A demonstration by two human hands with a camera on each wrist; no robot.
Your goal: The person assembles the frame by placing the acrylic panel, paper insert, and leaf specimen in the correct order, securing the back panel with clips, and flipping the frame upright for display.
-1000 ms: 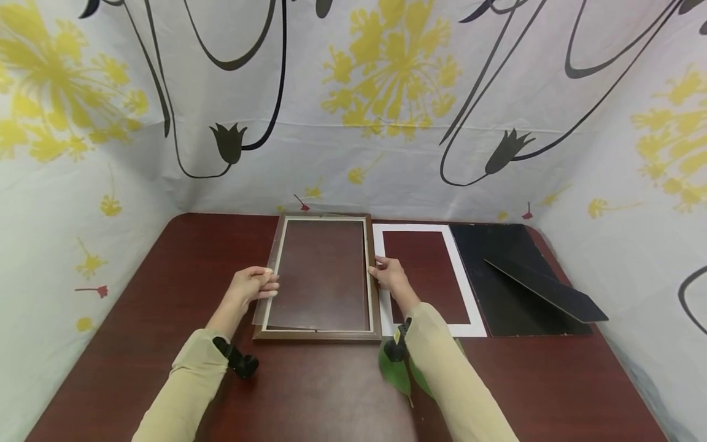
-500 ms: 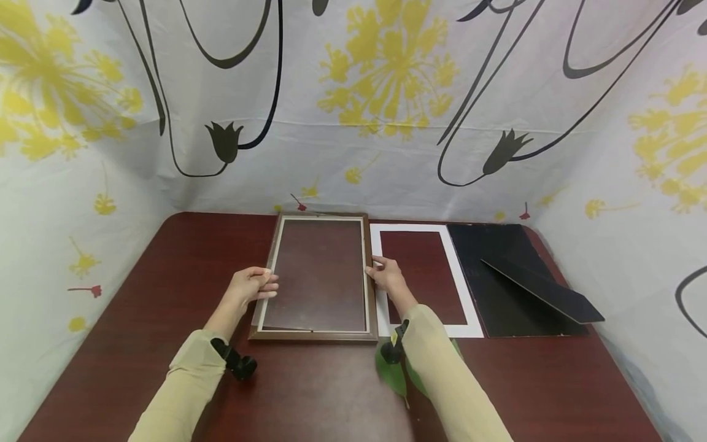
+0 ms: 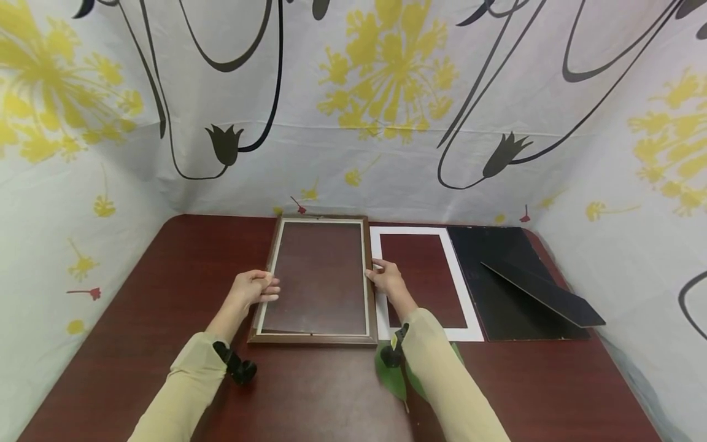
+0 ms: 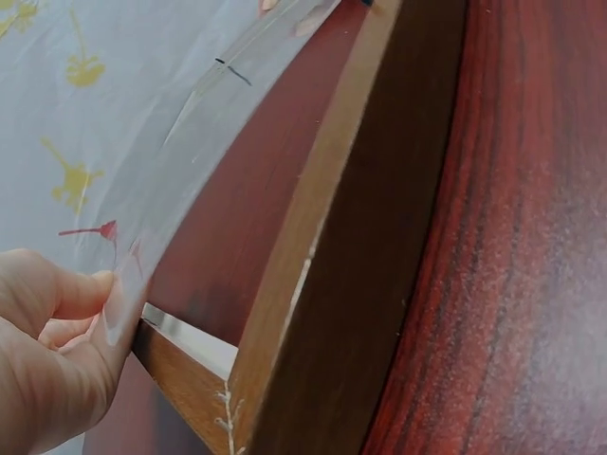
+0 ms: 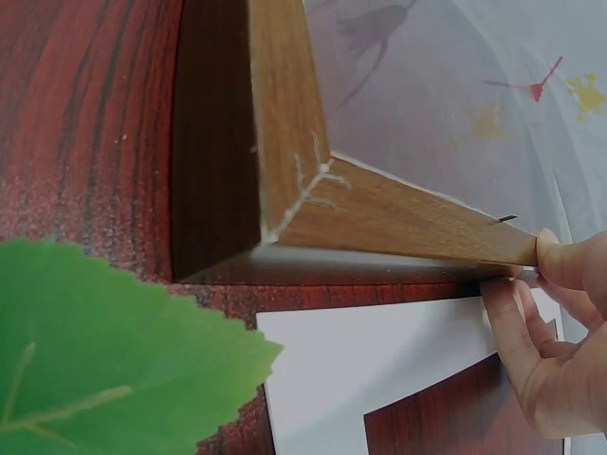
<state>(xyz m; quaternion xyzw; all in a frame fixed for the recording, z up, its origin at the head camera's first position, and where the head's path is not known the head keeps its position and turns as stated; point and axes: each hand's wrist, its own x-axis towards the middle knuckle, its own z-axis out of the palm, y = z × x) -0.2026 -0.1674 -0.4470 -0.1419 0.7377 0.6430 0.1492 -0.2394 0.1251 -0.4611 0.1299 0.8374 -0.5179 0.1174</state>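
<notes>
A brown wooden picture frame (image 3: 315, 339) lies back-side up on the table, with a clear plastic sheet (image 3: 320, 276) over its opening. My left hand (image 3: 251, 290) pinches the sheet's left edge between thumb and fingers. In the left wrist view that edge of the sheet (image 4: 204, 123) is bowed up above the frame (image 4: 313, 237). My right hand (image 3: 391, 281) grips the frame's right side. In the right wrist view its thumb rests on top of the frame's rail (image 5: 398, 213), and its fingers are against the outer side. A small metal tab (image 5: 506, 219) sticks out near the thumb.
Right of the frame lies a white mat (image 3: 431, 334) with a cut-out window. Beyond it is a black backing board (image 3: 480, 245) with its stand flap (image 3: 544, 291) raised. Green leaves (image 3: 392, 374) lie under the right forearm. A patterned cloth (image 3: 353, 104) surrounds the table (image 3: 331, 393).
The clear sheet's left edge, which stuck out past the frame's left side, has come inward over the frame. Both hands keep nearly the same places, and the view has shifted slightly.
</notes>
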